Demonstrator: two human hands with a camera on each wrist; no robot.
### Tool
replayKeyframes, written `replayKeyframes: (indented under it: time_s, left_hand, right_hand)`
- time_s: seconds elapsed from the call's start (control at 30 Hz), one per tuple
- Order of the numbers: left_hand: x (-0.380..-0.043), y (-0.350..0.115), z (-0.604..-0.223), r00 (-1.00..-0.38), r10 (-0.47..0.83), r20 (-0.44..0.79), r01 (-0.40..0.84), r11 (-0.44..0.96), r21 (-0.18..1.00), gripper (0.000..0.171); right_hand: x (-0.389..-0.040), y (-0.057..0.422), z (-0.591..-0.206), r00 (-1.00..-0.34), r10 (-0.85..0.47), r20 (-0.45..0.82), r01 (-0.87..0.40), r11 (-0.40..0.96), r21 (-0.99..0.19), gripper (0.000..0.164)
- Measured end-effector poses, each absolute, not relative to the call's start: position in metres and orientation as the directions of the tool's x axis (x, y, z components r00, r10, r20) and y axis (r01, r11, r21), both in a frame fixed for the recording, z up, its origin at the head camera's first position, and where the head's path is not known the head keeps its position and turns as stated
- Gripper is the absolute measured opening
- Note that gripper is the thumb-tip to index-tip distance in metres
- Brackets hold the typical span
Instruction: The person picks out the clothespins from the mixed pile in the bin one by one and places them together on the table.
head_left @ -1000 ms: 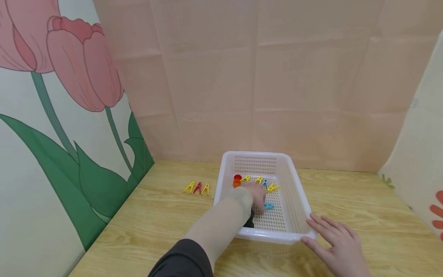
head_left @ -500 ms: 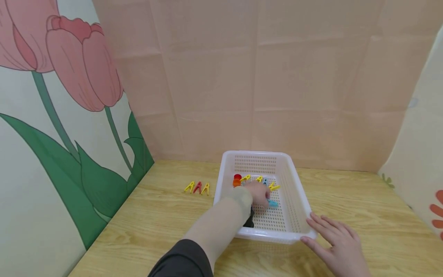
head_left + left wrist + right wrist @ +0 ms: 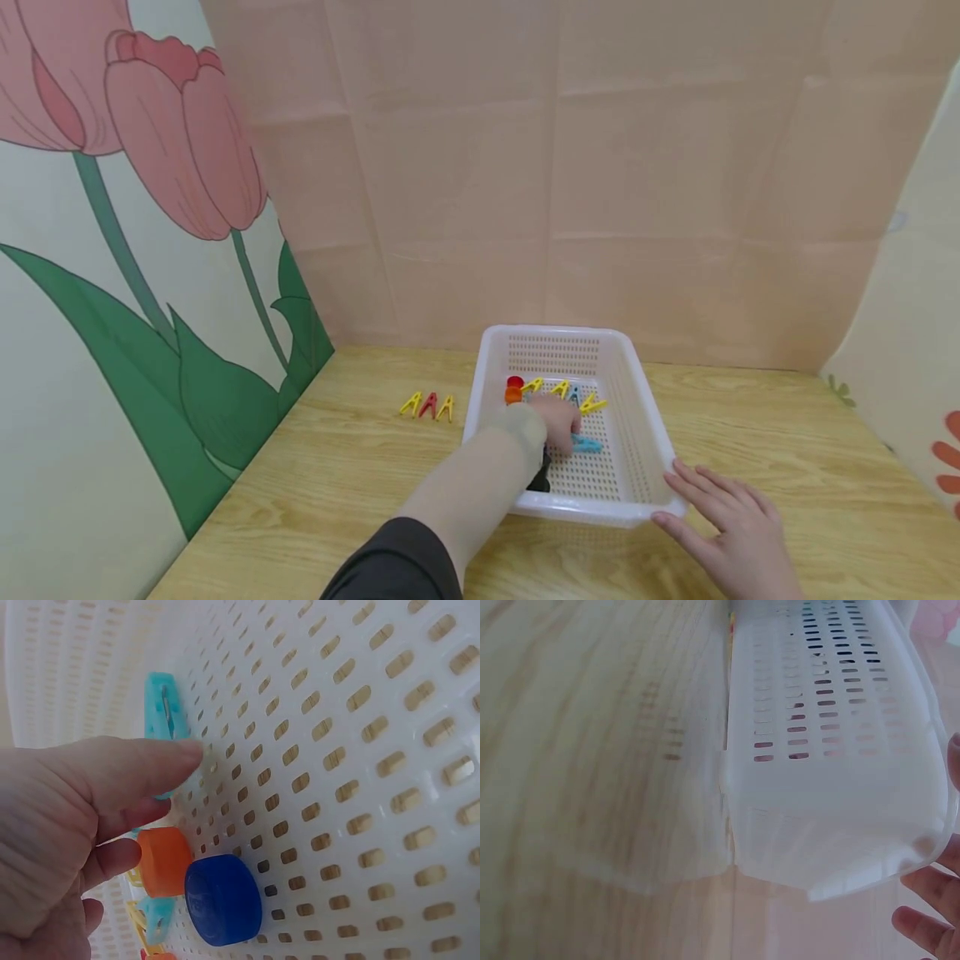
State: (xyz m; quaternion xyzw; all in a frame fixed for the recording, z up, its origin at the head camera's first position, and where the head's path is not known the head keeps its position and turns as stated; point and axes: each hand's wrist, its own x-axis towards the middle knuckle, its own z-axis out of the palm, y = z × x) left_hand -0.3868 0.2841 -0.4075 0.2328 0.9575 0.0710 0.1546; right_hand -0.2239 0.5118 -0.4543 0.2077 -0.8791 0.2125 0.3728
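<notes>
My left hand (image 3: 557, 423) reaches down into a white plastic basket (image 3: 649, 400), with thumb and index finger at a light blue clothespin (image 3: 588, 445). In the left wrist view the thumb crosses this clothespin (image 3: 160, 705) and appears to pinch it, though the contact is partly hidden. Below the fingers lie an orange bottle cap (image 3: 166, 862) and a dark blue bottle cap (image 3: 225, 900). My right hand (image 3: 726, 527) touches the basket's near right corner, fingers fairly straight along the outside. In the right wrist view, fingertips (image 3: 930, 889) show beside the corner.
Toward the basket's far end lie several yellow clothespins (image 3: 592, 404), another blue clothespin (image 3: 574, 395), a red cap (image 3: 514, 382) and an orange cap (image 3: 513, 395). Two yellow clothespins and a red clothespin (image 3: 428, 406) line up on the wooden table (image 3: 337, 467).
Within the basket, the light blue clothespin shifted slightly right and turned, then came back a little, moving along with my left hand. My right hand has stayed at the corner.
</notes>
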Motion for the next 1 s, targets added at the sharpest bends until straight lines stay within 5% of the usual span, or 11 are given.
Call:
replayKeyframes:
  time_s: [0.4,1.0]
  left_hand:
    - [-0.408,0.293,-0.417,-0.862,0.465,-0.201,0.404,0.871,0.281,0.025]
    - [-0.406,0.27,-0.38,-0.894,0.447,-0.04,0.388,0.814,0.433,0.031]
  right_hand:
    - [-0.223,0.511,-0.452,-0.677,-0.202,0.708,-0.493,0.839,-0.232,0.056]
    - [-0.222,0.511,-0.449,-0.679,-0.211,0.703,-0.495,0.839,-0.226,0.053]
